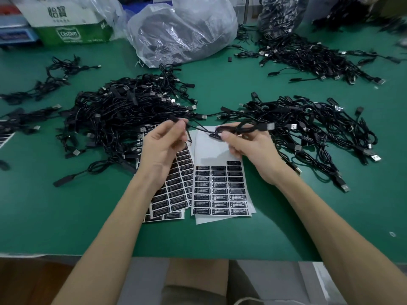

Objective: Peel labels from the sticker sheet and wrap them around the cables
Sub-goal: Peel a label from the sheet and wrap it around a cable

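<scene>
A black cable (199, 128) stretches between both hands above the sticker sheets. My left hand (163, 144) pinches its left part near a small black module. My right hand (248, 144) grips the coiled rest of the cable, with the USB plug (267, 127) poking out to the right. A black label (214, 136) hangs on the cable beside my right thumb. Below lies a white sticker sheet (220, 190) with rows of black labels, its top rows bare. A second sheet (176, 183) lies partly under my left forearm.
Big heaps of black cables lie left (123, 111), right (308, 128) and far right (308, 56) on the green table (220, 236). A clear plastic bag (182, 31) and a green-white carton (72, 23) stand at the back. The table's front edge is near me.
</scene>
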A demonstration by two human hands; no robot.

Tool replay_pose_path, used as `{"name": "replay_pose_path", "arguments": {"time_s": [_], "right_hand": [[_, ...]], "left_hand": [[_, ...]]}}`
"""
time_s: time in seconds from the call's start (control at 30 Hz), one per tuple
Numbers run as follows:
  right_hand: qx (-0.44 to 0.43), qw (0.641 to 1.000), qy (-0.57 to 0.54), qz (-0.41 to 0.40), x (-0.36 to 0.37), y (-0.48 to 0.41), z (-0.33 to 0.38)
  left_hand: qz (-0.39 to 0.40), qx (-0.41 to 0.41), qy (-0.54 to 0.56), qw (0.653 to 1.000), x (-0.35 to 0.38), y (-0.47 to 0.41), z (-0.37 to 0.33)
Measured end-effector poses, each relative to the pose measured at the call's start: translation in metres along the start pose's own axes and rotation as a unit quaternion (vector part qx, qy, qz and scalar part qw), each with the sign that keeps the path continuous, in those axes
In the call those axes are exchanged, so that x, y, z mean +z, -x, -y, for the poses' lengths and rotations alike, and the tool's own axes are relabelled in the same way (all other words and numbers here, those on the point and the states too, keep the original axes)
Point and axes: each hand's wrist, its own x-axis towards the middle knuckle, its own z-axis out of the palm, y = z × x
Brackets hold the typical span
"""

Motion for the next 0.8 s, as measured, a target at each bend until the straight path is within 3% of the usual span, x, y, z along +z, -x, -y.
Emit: {"name": "replay_pose_path", "arguments": {"time_s": [0.13, 0.2, 0.33, 0.47, 0.63, 0.8], "right_hand": [[-0.082, 0.986, 0.123, 0.074, 0.006, 0.000, 0.001], [-0.091, 0.975, 0.192, 0.061, 0.004, -0.002, -0.001], [-0.067, 0.957, 0.279, 0.045, -0.008, -0.004, -0.004], [-0.054, 0.943, 0.316, 0.088, -0.018, -0.008, 0.000], [-0.024, 0.916, 0.357, 0.181, -0.025, -0.009, 0.001], [-0.060, 0.911, 0.383, 0.143, -0.018, -0.010, -0.005]], "left_hand": [[-0.002, -0.029, 0.189, 0.982, -0.014, -0.004, -0.008], [0.000, -0.049, 0.198, 0.979, -0.017, -0.006, -0.008], [0.024, -0.021, -0.081, 0.996, -0.007, -0.004, 0.007], [0.115, 0.025, -0.289, 0.950, 0.001, -0.001, 0.018], [0.123, 0.039, -0.373, 0.919, 0.004, 0.001, 0.022], [0.124, 0.057, -0.357, 0.924, 0.006, 0.003, 0.019]]}}
